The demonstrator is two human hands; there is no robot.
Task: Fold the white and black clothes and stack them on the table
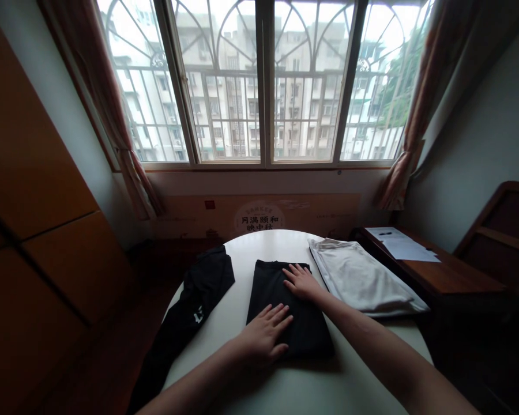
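A folded black garment lies flat on the round white table. My left hand rests on its lower left part, palm down with the fingers spread. Near the garment's far right edge, my right hand lies flat on the cloth, its fingers also apart. On the left side of the table is another black garment with a small white mark, hanging over the edge. A stack of folded cloth, light grey on top with a dark edge beneath, sits on the right.
Beyond the table are a printed banner and a barred window. At the right stand a brown wooden table with white papers and a wooden chair. Orange-brown cabinets are at the left.
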